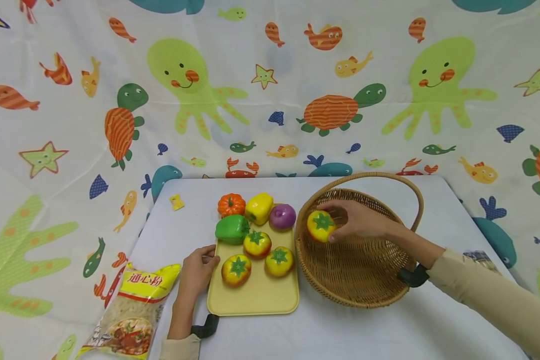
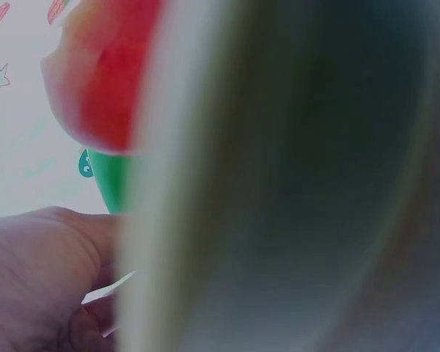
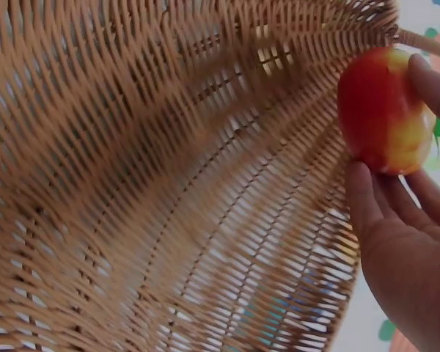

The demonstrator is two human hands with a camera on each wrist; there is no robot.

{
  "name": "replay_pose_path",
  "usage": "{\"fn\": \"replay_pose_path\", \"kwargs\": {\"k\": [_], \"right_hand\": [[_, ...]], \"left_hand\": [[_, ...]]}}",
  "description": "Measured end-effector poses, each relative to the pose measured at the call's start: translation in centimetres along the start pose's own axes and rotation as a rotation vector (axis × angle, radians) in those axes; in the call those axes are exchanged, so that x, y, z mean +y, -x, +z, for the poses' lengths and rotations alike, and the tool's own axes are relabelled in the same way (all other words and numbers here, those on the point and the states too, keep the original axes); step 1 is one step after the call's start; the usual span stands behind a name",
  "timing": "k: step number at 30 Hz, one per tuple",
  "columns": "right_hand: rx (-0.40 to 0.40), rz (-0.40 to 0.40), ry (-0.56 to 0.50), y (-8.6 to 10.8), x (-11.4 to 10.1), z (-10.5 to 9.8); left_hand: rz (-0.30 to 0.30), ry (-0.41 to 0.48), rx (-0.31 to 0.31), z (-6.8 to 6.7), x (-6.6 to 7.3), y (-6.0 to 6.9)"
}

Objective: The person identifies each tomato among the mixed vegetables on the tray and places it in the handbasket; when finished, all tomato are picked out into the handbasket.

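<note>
In the head view my right hand point(image 1: 357, 218) holds a red-and-yellow, tomato-like toy fruit point(image 1: 320, 226) with a green star-shaped top. It hangs over the left inside of a wicker basket point(image 1: 360, 280). The right wrist view has thumb and fingers around that fruit point(image 3: 385, 110), beside the woven wall point(image 3: 169, 183). My left hand point(image 1: 199, 267) grips the left edge of a yellow tray point(image 1: 252, 300). On the tray lie three similar fruits, a green pepper point(image 1: 231, 230), a yellow pepper point(image 1: 258, 207), an orange pumpkin point(image 1: 231, 205) and a purple onion point(image 1: 282, 217). The tray, blurred, blocks much of the left wrist view.
A bag of pasta point(image 1: 137, 310) lies left of my left forearm. Toward the table's back left is a small yellow packet point(image 1: 177, 202). The basket's tall handle point(image 1: 420, 200) arches over its far side. Another package point(image 1: 481, 260) lies partly behind my right sleeve.
</note>
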State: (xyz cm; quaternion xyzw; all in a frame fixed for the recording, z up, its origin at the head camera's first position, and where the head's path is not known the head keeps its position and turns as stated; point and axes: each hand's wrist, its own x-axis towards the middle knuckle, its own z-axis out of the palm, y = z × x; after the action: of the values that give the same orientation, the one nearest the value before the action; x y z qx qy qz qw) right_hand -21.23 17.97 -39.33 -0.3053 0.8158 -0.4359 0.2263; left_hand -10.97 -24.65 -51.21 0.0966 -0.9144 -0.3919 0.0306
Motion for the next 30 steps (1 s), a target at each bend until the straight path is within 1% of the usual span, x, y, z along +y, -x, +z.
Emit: {"fn": "replay_pose_path", "kwargs": {"k": [3,7,9,13,17,22,29,30], "right_hand": [[-0.059,-0.01,-0.019,-0.6,0.6,-0.1],[-0.131,0.013,-0.047,-1.5,1.4,0.0],[-0.159,0.026,-0.051,-1.8,1.9,0.1],[-0.204,0.016,-0.042,-2.2,2.6,0.4],[-0.229,0.025,-0.036,-2.3,3.2,0.8],[-0.237,0.036,-0.047,-2.3,3.6,1.0],[-0.235,0.049,0.067,-2.3,3.6,0.9],[-0.237,0.057,0.066,-2.3,3.6,0.8]], "left_hand": [[0.001,-0.004,0.0,0.0,-0.1,0.0],[-0.012,-0.006,-0.003,0.0,-0.1,0.0],[-0.019,-0.008,-0.003,0.1,-0.1,0.1],[-0.023,-0.007,0.003,0.1,-0.1,0.2],[-0.023,-0.002,0.002,0.2,0.0,0.2],[-0.009,0.003,0.007,0.2,0.0,0.2],[-0.004,-0.001,0.019,0.1,0.0,0.1],[-0.005,-0.001,0.019,0.1,0.0,0.1]]}}
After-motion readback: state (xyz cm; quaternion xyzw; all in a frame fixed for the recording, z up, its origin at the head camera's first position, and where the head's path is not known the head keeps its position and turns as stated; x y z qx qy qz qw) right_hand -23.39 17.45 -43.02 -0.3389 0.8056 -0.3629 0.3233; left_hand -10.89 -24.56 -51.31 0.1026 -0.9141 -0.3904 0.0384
